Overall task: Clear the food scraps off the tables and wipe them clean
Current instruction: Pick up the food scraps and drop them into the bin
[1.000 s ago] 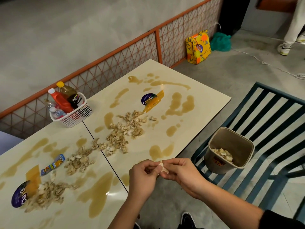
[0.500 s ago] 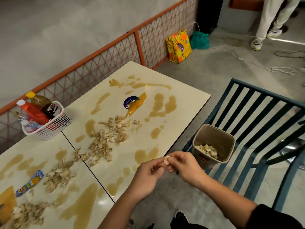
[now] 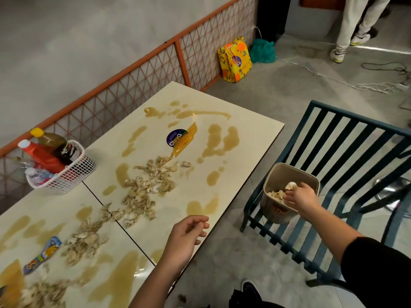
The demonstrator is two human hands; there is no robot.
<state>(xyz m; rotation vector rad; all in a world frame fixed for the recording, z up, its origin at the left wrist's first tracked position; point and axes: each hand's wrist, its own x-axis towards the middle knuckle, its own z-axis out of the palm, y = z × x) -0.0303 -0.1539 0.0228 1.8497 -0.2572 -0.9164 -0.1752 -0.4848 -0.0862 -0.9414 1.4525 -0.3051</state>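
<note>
Head view: your right hand sits over the bin to drop a scrap, grip unclear; your left hand hovers slack and empty by the scraps littering the tables.

Two abutting tables; a white basket at their seam's far end; food scraps and brown spills right of the basket; a wrapper nearer than it.

"ClayG" on sticker on table
</note>
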